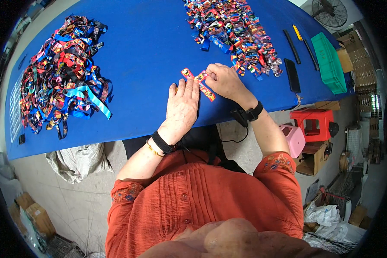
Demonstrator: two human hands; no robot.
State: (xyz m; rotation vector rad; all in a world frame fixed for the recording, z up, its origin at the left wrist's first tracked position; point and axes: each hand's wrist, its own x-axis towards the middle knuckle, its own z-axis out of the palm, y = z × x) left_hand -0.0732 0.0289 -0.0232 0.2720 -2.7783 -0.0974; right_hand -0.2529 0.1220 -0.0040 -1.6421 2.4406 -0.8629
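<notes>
A short red patterned ribbon strip lies on the blue table. My left hand lies flat with its fingers pressing on the strip. My right hand pinches the strip's folded part between thumb and fingers, just right of the left fingertips. A large heap of loose multicoloured ribbons sits to the left. A pile of small folded ribbon bows lies at the back, just beyond my right hand. Both wrists wear black bands.
Black bars and a yellow tool lie at the table's right end beside a green crate. Below the table edge stand a red stool, a pink box, cardboard boxes and a grey sack. A fan stands behind.
</notes>
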